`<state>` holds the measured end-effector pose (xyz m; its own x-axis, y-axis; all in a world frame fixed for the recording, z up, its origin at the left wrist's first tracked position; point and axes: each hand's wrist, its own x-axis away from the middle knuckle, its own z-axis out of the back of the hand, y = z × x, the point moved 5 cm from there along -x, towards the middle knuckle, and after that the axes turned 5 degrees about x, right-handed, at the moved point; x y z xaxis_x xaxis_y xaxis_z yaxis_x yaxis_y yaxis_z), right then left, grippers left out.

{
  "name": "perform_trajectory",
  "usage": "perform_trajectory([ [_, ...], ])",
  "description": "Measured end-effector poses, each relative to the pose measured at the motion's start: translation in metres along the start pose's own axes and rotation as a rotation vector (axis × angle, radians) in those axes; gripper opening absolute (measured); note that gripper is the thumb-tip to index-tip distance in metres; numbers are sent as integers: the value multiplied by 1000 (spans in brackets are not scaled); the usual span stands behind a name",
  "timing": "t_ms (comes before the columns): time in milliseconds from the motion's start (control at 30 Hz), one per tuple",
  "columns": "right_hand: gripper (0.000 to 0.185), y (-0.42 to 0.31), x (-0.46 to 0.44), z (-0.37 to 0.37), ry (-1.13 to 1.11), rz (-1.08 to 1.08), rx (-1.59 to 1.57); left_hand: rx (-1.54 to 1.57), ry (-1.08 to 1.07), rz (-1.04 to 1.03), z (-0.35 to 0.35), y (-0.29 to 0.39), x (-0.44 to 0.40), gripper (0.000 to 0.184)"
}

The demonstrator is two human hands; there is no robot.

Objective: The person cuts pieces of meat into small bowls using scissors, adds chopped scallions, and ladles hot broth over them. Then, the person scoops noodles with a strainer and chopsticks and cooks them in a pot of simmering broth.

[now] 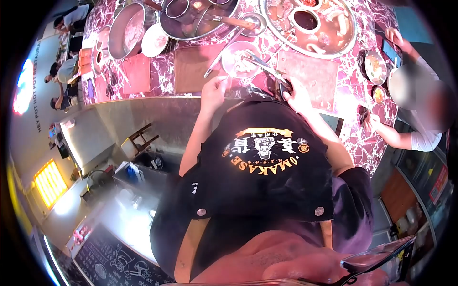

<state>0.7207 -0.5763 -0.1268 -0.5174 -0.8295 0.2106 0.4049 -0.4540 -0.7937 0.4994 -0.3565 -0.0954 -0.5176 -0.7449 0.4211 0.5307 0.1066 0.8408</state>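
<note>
A small bowl (229, 66) with pale food pieces stands near the counter's front edge. My right hand (296, 95) is closed round the dark handles of metal scissors (269, 69), whose blades reach over the bowl. Beside the bowl's lower left is my left hand (214, 91), its fingers pinched together; what they hold, if anything, is too small to tell. A ladle (253, 25) lies above the bowl, its long metal handle slanting down toward my left hand.
Two large pots of food (198, 19) (310, 26) stand at the back. A steel pan (126, 31), a white bowl (155, 40) and brown mats (198, 67) are on the left. Another person's hands (372, 123) rest near small dishes (376, 67) at the right.
</note>
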Motion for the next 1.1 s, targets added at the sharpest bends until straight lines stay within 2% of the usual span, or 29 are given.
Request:
perform_trajectory([
  [67,53,2,2,4,29,-7,-8,75,-35,27,-2,-13,-5,22],
  [167,54,-5,4,7,65,29,37,95,-33,-74,-2,-25,-8,24],
  [267,54,-24,4,19,154,204,264,-107,-17,-115,0,-8,1,25],
  [300,53,-28,2,20,166,248,320,-373,18,-218,1,0,4,23],
  [400,53,-54,-5,31,87,335,453,-684,76,-291,4,25,12,20],
  [433,54,-56,-12,32,55,377,493,-771,-25,-277,5,30,10,20],
  [533,54,-64,-37,40,-46,440,559,-955,-76,-393,18,45,6,25],
  [667,52,-79,-57,69,-19,543,637,-1091,-126,-429,41,42,-5,16],
  [800,52,-104,-56,73,-107,642,726,-1088,-104,-467,39,43,-6,12],
  [900,52,-69,-82,48,-144,617,793,-1187,-151,-403,39,46,-11,11],
  [1000,54,-60,-89,52,-155,616,773,-917,51,-483,52,79,15,16],
  [1067,54,-73,-77,68,-127,606,687,-796,90,-363,57,63,19,17],
  [1100,53,-62,-79,68,-188,484,562,-718,113,-290,57,45,18,17],
])
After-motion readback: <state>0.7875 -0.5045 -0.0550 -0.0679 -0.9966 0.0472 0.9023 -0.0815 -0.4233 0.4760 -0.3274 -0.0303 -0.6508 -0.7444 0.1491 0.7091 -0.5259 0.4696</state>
